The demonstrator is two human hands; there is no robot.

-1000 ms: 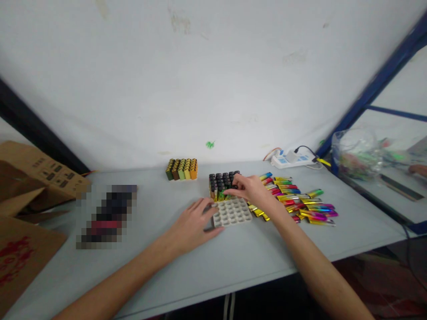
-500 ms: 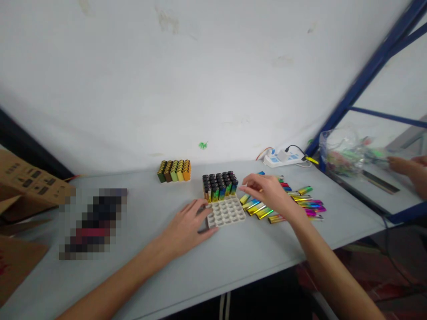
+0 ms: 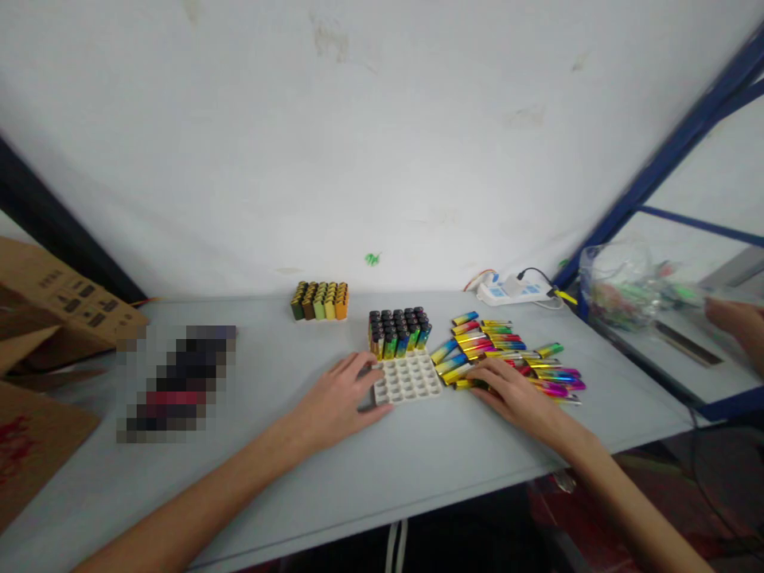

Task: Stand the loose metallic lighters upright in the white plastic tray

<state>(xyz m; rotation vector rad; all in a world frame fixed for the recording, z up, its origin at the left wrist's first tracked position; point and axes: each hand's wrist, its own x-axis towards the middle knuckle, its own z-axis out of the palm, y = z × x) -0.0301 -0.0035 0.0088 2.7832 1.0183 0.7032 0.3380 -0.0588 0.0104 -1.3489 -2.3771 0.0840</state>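
A white grid tray (image 3: 409,380) lies on the table in front of me, with bare square cells in its near part. Black-topped lighters (image 3: 401,328) stand upright in close rows at its far end. My left hand (image 3: 343,398) grips the tray's left side, thumb by the near corner and fingers at the left edge. To the right, shiny multicoloured lighters (image 3: 454,358) lie loose in a spread pile. My right hand (image 3: 507,387) rests over the near side of this pile, fingers bent and apart, fingertips touching lighters there. Whatever lies under its palm is hidden.
Another block of upright lighters (image 3: 319,302), green to orange, stands near the wall. A power strip (image 3: 514,290) with cables sits at the back right. Cardboard boxes (image 3: 65,306) and a blurred-out dark item (image 3: 182,382) are at left. Another person's hand (image 3: 737,322) is near a plastic bag (image 3: 624,282).
My right hand has moved from beside the standing lighters down and right onto the loose pile, its pinched fingers now spread. My left hand stays at the tray. The view has shifted slightly.
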